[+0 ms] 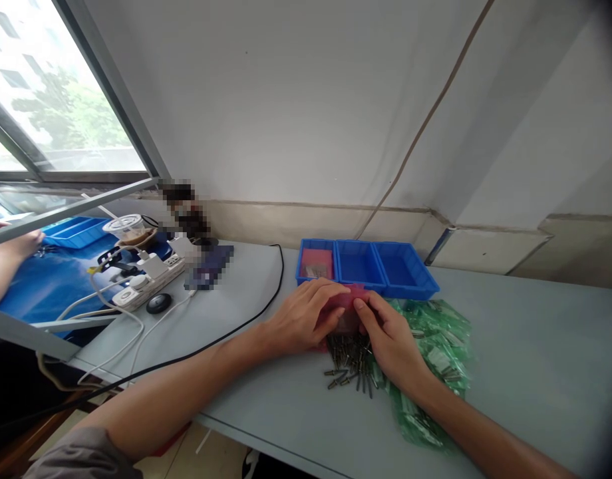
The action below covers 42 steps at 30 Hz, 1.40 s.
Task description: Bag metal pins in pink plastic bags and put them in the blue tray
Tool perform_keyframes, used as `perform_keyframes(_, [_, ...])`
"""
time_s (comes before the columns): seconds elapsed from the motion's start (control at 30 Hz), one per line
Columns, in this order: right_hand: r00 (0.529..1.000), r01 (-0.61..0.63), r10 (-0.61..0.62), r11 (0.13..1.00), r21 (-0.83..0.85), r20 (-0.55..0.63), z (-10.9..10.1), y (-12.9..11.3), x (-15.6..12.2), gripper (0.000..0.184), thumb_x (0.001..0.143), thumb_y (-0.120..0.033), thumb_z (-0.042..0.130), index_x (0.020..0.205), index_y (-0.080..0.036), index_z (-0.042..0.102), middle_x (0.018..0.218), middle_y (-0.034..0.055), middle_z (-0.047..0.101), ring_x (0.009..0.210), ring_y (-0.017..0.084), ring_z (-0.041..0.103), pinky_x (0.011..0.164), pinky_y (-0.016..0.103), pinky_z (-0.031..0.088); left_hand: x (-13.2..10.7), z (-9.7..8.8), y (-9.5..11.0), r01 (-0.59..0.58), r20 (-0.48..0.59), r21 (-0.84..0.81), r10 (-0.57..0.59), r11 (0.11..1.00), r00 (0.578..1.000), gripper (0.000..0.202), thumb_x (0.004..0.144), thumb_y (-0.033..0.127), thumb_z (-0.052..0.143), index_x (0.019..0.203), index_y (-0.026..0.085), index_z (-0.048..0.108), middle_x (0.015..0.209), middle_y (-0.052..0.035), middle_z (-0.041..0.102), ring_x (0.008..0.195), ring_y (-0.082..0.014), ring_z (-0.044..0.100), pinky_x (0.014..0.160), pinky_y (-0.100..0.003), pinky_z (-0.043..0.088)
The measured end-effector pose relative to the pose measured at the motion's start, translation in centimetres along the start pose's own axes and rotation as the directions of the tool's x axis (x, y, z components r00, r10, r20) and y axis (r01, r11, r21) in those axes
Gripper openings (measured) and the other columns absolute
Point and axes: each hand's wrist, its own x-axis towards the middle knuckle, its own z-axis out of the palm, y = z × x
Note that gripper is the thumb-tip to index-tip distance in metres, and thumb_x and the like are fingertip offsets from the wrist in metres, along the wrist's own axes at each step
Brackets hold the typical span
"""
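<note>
Grey table (525, 346) under a white wall (310, 100); both hands hold a red block (346, 307).

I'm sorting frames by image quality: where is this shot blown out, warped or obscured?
Head view: the window at upper left is overexposed, the buildings and tree outside washed pale; straight edges such as the window frame bow from wide-angle distortion; a patch near the power strip is pixelated; the right corners darken. The left hand, right hand and the metal pins are evenly lit and fairly sharp.

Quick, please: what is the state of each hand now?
Left hand: closed on the red box.
Right hand: closed on the same box.
</note>
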Motion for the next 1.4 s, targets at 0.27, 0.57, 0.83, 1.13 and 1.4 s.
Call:
perform_keyframes(0.27, [1.000,-0.026,0.026,1.000,0.017,0.002,-0.03,-0.19,-0.10,0.032,0.107,-0.048,0.053,0.088,-0.023,0.061,0.076,-0.0017,0.057,0.070,0.018,0.050,0.066,0.029,0.042,0.08,-0.16,0.04,0.009,-0.012,0.006,-0.009,1.000,1.000,0.034,0.107,0.025,0.056,0.140,0.018,0.053,0.129,-0.0135,0.071,0.121,-0.0260,0.068,0.105,-0.046,0.058])
perform_keyframes(0.57, [1.000,-0.018,0.018,1.000,0.010,-0.006,-0.14,-0.29,-0.09,0.032,0.107,-0.048,0.053,0.088,-0.024,0.061,0.076,-0.0019,0.056,0.069,0.018,0.049,0.066,0.028,0.043,0.05,0.01,-0.06,-0.023,-0.012,0.001,0.023,1.000,1.000,0.032,0.106,0.024,0.057,0.137,0.018,0.055,0.126,-0.0129,0.071,0.120,-0.0258,0.068,0.104,-0.044,0.059])
perform_keyframes(0.83, [1.000,-0.015,0.015,1.000,0.010,-0.018,-0.06,-0.29,-0.10,0.034,0.107,-0.050,0.053,0.087,-0.024,0.060,0.076,-0.0017,0.057,0.068,0.018,0.049,0.065,0.029,0.042,0.02,0.02,-0.07,-0.029,-0.011,0.000,0.029,1.000,1.000,0.032,0.106,0.024,0.057,0.137,0.018,0.055,0.127,-0.0131,0.071,0.121,-0.0257,0.068,0.104,-0.044,0.059])
perform_keyframes(1.13, [1.000,-0.012,0.012,1.000,0.007,-0.026,-0.04,-0.37,-0.04,0.035,0.106,-0.051,0.054,0.085,-0.024,0.060,0.074,-0.0015,0.057,0.067,0.019,0.050,0.064,0.029,0.043,0.00,0.07,-0.11,-0.031,-0.010,-0.004,0.031,1.000,0.999,0.033,0.105,0.024,0.058,0.137,0.018,0.055,0.127,-0.0133,0.071,0.121,-0.0258,0.068,0.103,-0.044,0.059])
perform_keyframes(1.4, [1.000,-0.025,0.025,1.000,0.013,-0.005,0.00,-0.37,-0.04,0.037,0.106,-0.052,0.053,0.083,-0.024,0.058,0.072,-0.0022,0.053,0.067,0.018,0.048,0.062,0.028,0.042,-0.06,0.06,-0.11,-0.034,0.014,-0.005,0.034,0.999,0.999,0.033,0.106,0.025,0.056,0.138,0.018,0.054,0.128,-0.0128,0.070,0.121,-0.0258,0.067,0.105,-0.044,0.058])
